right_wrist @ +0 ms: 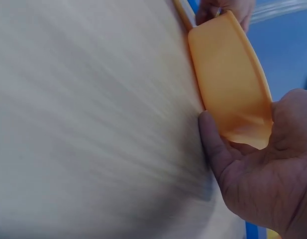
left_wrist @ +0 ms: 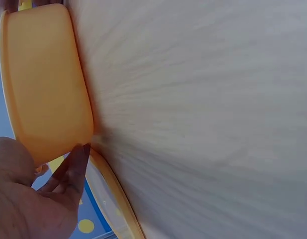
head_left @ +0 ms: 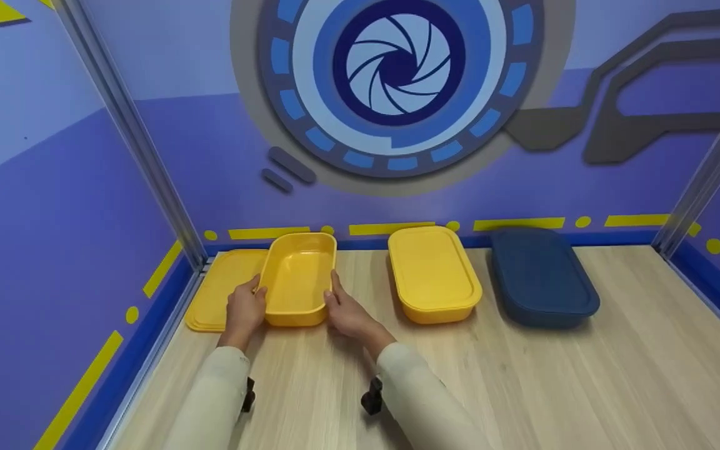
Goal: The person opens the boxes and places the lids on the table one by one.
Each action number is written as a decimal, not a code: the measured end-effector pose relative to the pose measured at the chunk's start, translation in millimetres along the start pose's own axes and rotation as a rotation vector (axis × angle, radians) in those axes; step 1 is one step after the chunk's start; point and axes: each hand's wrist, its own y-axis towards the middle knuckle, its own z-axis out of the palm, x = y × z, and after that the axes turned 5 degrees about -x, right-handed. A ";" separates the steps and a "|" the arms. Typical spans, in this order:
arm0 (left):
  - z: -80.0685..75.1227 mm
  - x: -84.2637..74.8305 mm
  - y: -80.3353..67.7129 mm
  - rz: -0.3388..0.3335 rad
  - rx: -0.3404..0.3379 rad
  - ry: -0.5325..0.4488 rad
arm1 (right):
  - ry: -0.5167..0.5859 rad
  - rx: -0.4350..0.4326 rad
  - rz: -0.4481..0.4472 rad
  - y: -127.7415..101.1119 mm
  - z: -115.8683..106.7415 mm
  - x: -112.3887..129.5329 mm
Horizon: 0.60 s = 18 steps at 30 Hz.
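An uncovered yellow food container stands at the left of the table, and I look down into its bare inside. My left hand grips its left side, thumb near the rim and fingers lower down in the left wrist view. On the opposite side my right hand holds the wall, its fingers low by the base in the right wrist view. Partly behind the container and my left hand, a yellow lid lies flat on the table. The container's base is at or just above the tabletop; I cannot tell which.
Right of my hands stands a yellow container with its lid on. A lidded dark blue container is farther right. The wooden table meets a printed back wall and side walls with metal corner posts.
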 end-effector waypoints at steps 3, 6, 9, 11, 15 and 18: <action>2.1 0.2 -3.1 0.006 -0.039 -0.009 | -0.015 -0.009 -0.019 -0.2 -0.5 -2.9; 4.2 1.6 -5.5 0.002 -0.057 -0.019 | -0.011 0.003 0.002 -1.6 -3.9 -4.1; 3.3 4.1 -5.8 0.001 -0.069 -0.022 | 0.005 0.034 -0.003 -3.1 -8.4 -3.8; 1.8 6.0 -5.2 -0.003 -0.070 -0.033 | -0.002 0.054 -0.023 -3.8 -11.7 -3.3; -2.7 6.6 -7.0 -0.042 -0.049 -0.047 | 0.012 0.101 -0.038 -6.6 -18.7 -2.4; -6.9 3.6 -10.3 -0.076 -0.048 -0.046 | 0.007 0.125 -0.032 -10.9 -23.6 -1.3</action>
